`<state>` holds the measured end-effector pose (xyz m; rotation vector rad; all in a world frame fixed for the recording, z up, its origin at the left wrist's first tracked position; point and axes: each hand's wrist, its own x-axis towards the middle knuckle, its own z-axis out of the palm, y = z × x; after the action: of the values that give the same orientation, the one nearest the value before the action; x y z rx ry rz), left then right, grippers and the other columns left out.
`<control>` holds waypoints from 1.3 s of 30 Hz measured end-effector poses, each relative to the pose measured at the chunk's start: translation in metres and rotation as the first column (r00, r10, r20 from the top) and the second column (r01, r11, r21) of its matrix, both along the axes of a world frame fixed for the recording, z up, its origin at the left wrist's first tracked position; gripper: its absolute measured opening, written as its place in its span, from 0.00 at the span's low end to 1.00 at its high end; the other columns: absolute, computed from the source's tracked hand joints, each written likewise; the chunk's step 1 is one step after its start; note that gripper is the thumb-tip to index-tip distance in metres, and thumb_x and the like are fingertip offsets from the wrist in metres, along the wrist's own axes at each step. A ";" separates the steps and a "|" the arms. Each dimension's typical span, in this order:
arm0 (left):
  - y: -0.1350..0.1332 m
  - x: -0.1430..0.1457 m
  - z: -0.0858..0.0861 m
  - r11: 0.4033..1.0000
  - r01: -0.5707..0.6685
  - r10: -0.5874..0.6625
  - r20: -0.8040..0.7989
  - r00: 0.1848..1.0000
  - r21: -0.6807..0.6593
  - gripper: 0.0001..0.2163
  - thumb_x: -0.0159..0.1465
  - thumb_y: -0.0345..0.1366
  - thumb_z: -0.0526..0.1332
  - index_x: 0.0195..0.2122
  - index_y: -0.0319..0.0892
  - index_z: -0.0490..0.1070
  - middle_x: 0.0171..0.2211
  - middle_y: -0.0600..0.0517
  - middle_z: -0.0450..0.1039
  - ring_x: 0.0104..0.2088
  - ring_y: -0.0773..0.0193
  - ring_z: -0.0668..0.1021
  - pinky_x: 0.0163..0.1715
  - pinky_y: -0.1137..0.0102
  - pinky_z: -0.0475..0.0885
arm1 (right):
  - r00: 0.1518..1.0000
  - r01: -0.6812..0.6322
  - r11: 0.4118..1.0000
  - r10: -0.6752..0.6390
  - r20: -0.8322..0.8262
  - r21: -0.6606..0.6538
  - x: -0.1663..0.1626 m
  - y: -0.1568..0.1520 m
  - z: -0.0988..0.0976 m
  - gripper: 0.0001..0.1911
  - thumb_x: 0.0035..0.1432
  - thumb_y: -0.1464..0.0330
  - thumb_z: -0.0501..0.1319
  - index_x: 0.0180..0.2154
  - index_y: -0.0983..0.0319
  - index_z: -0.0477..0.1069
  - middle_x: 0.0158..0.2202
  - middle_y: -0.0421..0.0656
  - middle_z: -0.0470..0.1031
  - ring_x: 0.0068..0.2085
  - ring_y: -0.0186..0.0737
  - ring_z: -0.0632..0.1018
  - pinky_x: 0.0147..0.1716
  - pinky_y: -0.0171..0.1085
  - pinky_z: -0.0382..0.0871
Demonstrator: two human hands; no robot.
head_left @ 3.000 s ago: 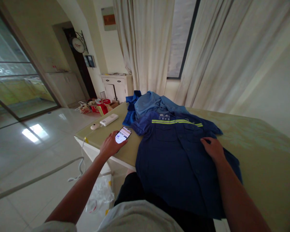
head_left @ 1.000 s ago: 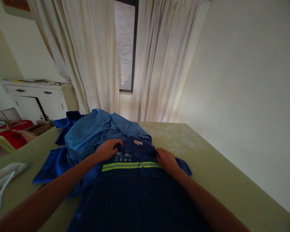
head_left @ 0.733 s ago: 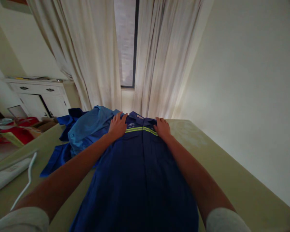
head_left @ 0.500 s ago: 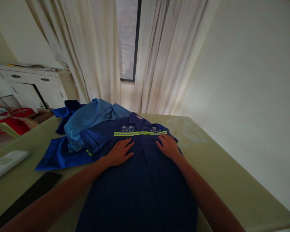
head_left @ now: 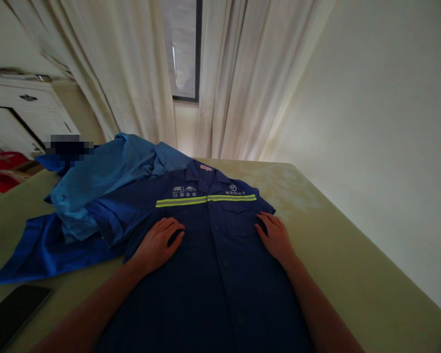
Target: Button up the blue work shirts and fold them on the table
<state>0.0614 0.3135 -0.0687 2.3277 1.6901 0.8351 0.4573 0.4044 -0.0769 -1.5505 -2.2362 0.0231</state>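
A dark blue work shirt (head_left: pixel 213 255) with a yellow reflective stripe across the chest lies front up on the pale green table (head_left: pixel 353 260), collar towards the window. My left hand (head_left: pixel 156 244) rests flat on the shirt's left chest, fingers spread and slightly curled. My right hand (head_left: pixel 275 236) lies flat and open on the shirt's right side, near the chest pocket. Neither hand holds anything.
A heap of lighter blue garments (head_left: pixel 95 191) lies to the left, partly over the shirt's sleeve. A dark phone (head_left: pixel 11 316) lies at the table's near left. White curtains (head_left: pixel 220 78) and a window stand behind, a white cabinet (head_left: pixel 18 113) at far left.
Both hands slid from the collar down the shirt front towards me and apart. Three seconds ago my left hand was on the phone.
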 end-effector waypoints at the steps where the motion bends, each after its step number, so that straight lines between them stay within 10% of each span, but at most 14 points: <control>1: -0.001 -0.001 0.001 1.000 0.004 -0.003 0.043 0.999 -0.014 0.12 0.73 0.41 0.54 0.44 0.45 0.76 0.42 0.48 0.78 0.44 0.58 0.79 0.49 0.62 0.75 | 1.000 -0.001 1.000 0.001 0.011 0.019 0.001 -0.002 0.000 0.21 0.71 0.59 0.52 0.58 0.59 0.73 0.61 0.50 0.73 0.60 0.53 0.73 0.63 0.54 0.65; 9: -0.014 -0.008 -0.007 0.992 -0.042 0.065 0.200 0.978 -0.120 0.16 0.71 0.37 0.57 0.24 0.46 0.61 0.18 0.58 0.62 0.16 0.70 0.67 0.17 0.71 0.62 | 1.000 -0.002 0.998 0.003 -0.014 0.057 0.007 -0.016 -0.008 0.20 0.70 0.54 0.55 0.57 0.53 0.73 0.53 0.48 0.77 0.53 0.53 0.77 0.55 0.54 0.70; 21: -0.016 -0.008 -0.002 0.976 -0.090 0.126 0.175 0.976 -0.197 0.20 0.71 0.40 0.55 0.21 0.43 0.56 0.17 0.58 0.57 0.17 0.72 0.62 0.19 0.71 0.56 | 0.997 -0.076 0.990 0.078 -0.006 0.116 -0.004 -0.022 0.004 0.21 0.70 0.53 0.56 0.59 0.52 0.72 0.51 0.48 0.78 0.52 0.55 0.76 0.56 0.55 0.67; 28: -0.005 0.003 0.015 0.973 0.000 -0.037 -0.159 0.987 -0.229 0.20 0.73 0.48 0.50 0.27 0.44 0.67 0.26 0.52 0.70 0.28 0.63 0.73 0.32 0.67 0.66 | 0.993 -0.117 0.975 0.115 0.021 0.189 -0.035 -0.029 0.024 0.22 0.71 0.56 0.53 0.54 0.60 0.76 0.51 0.51 0.78 0.54 0.53 0.75 0.58 0.51 0.65; 34: -0.097 0.058 0.045 0.986 0.064 -0.093 -0.188 0.978 -0.153 0.16 0.74 0.46 0.51 0.49 0.44 0.74 0.48 0.44 0.76 0.49 0.53 0.77 0.51 0.59 0.70 | 0.999 -0.049 0.991 0.046 0.027 0.126 -0.039 -0.046 0.038 0.21 0.70 0.59 0.52 0.51 0.63 0.76 0.50 0.52 0.78 0.53 0.53 0.75 0.58 0.50 0.64; 39: -0.198 0.098 0.018 0.982 0.157 -0.172 -0.164 0.971 -0.101 0.41 0.61 0.67 0.60 0.71 0.53 0.57 0.71 0.42 0.59 0.68 0.41 0.64 0.65 0.45 0.59 | 0.995 0.094 0.992 -0.091 -0.038 0.081 -0.007 -0.111 0.024 0.25 0.70 0.54 0.52 0.56 0.64 0.73 0.54 0.55 0.75 0.54 0.54 0.75 0.57 0.50 0.66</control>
<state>0.1595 0.1154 -0.0503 2.5000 1.5315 0.5336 0.4501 0.2931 -0.0533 -1.5952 -2.1099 -0.0688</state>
